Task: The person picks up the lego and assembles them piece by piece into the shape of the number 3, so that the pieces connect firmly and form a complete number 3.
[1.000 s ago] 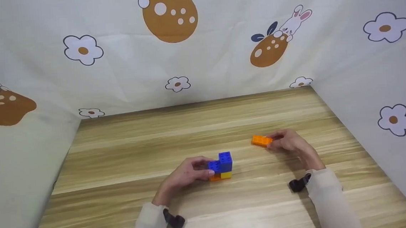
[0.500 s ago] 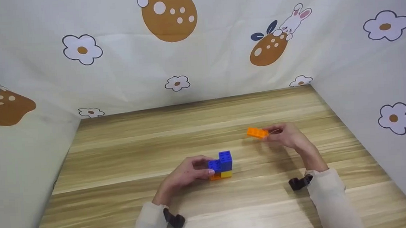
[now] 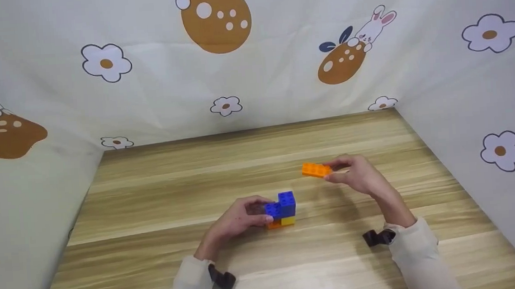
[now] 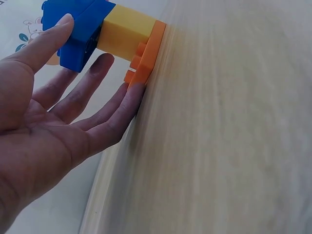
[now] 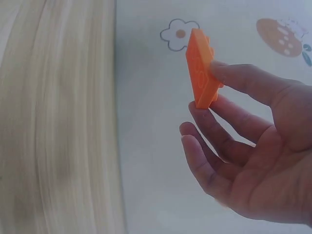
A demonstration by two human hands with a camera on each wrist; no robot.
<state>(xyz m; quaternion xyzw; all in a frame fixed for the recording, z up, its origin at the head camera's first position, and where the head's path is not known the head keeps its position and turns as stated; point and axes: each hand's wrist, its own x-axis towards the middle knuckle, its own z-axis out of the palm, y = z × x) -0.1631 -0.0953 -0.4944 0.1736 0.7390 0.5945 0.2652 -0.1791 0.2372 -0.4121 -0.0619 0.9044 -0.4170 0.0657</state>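
A small stack of toy building bricks stands on the table: a flat orange brick (image 4: 147,56) at the bottom, a yellow brick (image 4: 126,32) on it, and blue bricks (image 3: 286,205) on top, stepped higher at the right. My left hand (image 3: 237,217) holds the stack from its left side, thumb against the lower blue brick and fingers behind. My right hand (image 3: 361,173) pinches one end of a loose flat orange brick (image 3: 316,170) between thumb and fingers. That brick is raised above the table, studs up, behind and to the right of the stack.
The wood-grain table (image 3: 174,182) is bounded at the back and both sides by a pale cloth (image 3: 158,92) printed with rabbits and flowers. Each wrist carries a small black camera, the left one (image 3: 223,278) hanging just above the tabletop.
The right hand has lifted the loose orange brick off the table and carried it left, nearer the stack. The left hand and the stack have stayed in place.
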